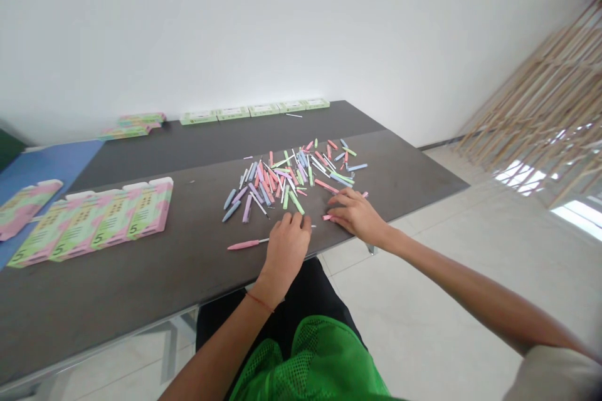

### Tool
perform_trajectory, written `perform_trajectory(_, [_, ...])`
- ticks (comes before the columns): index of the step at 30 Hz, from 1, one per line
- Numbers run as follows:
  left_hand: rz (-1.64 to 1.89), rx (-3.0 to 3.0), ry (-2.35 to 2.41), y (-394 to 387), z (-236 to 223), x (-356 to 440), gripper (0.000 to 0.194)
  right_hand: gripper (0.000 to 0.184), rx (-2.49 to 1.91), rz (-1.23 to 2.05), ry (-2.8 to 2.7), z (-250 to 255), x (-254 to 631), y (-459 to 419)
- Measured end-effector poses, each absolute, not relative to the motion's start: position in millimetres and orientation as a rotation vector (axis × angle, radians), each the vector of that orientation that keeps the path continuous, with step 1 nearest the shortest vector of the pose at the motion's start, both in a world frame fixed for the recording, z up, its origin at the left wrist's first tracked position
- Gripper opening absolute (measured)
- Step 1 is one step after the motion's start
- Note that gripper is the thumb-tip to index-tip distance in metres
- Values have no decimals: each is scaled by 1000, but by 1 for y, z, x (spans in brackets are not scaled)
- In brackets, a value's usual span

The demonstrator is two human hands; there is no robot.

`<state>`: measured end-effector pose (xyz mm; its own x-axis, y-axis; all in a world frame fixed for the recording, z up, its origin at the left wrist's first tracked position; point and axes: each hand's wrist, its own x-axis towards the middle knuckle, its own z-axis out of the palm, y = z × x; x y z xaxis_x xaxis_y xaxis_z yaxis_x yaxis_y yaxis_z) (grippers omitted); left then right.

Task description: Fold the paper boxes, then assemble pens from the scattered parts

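My left hand [289, 243] is closed over a thin pen refill near the table's front edge. A pink pen barrel half [243, 245] sticks out on the refill's left end, and its pale tip [313, 226] shows past my fingers on the right. My right hand [353, 215] pinches a short pink pen barrel piece [328, 217], facing that tip with a small gap. Another pink bit [365, 195] peeks out beyond my right fingers. Just behind both hands spreads a loose pile of pen parts [282, 178] in pink, green, blue and purple, with white refills among them.
Several upright-printed pink and green boxes [150, 208] lie in a row at the left. More boxes [234, 113] line the wall side, and a blue sheet [78, 160] covers the far left. A bamboo rack [540, 88] stands right of the table [418, 169].
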<state>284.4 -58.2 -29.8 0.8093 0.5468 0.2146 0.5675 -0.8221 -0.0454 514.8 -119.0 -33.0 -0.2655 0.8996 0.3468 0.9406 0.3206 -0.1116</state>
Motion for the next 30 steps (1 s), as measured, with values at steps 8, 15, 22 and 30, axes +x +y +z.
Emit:
perform_trajectory(8, [-343,-3022,-879,-46,-31,286,15,29,-1549,29,-2058,-9,503,-132])
perform_trajectory(15, [-1167,-3226,-830,-61,4,267,15,20,-1267,587,-1720,9,489,-149])
perform_trajectory(22, [-1626,-3090,-679,-107,55,242,18,11,-1005,1007,-1429,12,475,-161])
perform_trajectory(30, [-1749,-3126,-674,-116,59,236,10,11,-906,1129,-1378,9,474,-162])
